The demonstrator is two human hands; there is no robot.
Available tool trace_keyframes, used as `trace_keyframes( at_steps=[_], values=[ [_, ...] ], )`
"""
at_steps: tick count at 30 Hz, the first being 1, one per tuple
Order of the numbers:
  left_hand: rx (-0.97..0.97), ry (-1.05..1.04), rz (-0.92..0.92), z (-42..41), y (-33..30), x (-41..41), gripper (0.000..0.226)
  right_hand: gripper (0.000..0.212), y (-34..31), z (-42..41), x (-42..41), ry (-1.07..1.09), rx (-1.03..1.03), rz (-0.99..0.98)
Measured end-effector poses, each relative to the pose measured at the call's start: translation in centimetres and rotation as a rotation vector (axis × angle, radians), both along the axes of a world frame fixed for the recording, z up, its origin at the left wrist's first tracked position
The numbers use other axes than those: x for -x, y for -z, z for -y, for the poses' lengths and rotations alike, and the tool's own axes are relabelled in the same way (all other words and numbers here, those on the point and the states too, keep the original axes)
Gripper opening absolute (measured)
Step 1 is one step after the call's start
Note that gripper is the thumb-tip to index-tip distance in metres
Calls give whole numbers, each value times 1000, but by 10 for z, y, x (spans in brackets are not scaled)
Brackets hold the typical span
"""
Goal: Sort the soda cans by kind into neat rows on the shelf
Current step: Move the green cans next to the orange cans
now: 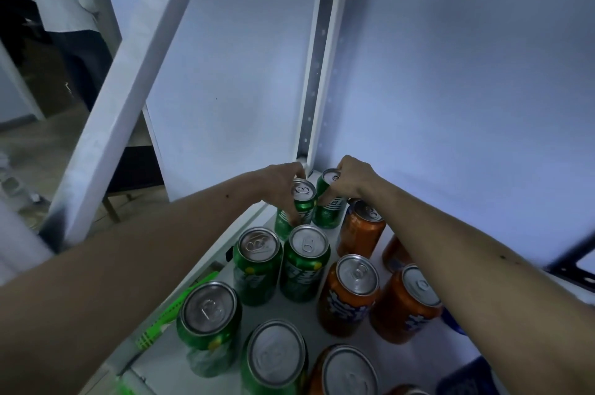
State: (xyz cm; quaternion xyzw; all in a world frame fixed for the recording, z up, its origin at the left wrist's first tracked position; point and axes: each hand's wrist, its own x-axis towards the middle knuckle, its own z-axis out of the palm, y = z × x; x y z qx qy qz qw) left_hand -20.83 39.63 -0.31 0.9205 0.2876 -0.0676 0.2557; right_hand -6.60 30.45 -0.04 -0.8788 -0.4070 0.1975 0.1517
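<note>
Green soda cans stand in two rows on the left of the white shelf, orange cans in rows to their right. At the back corner my left hand grips an upright green can. Beside it my right hand holds the top of another green can, which leans slightly. Nearer stand two green cans, then two more green cans. Orange cans line up on the right, partly hidden under my right forearm.
The shelf's white side wall and back panel meet at a perforated upright right behind my hands. A bright green strip runs along the shelf's left edge. A blue crate shows at the lower right. A person stands at the far left.
</note>
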Motion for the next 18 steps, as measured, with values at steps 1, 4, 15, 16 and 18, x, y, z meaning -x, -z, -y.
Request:
trace_keyframes(
  at_steps=[1,4,15,16,18],
  values=[
    [1,3,-8,0,-3,1,90,82,-2,2,1,-7,-1,-3],
    [57,-37,4,1,-16,6,93,85,-12,9,3,-19,19,17],
    [-91,71,234,44,-76,19,64,57,-85,106,15,132,-241,-11],
    [-93,92,268,52,-78,21,62,54,-90,120,20,145,-267,1],
    [-78,143,319,69,-82,24,61,50,-101,149,30,167,-303,21]
  ],
)
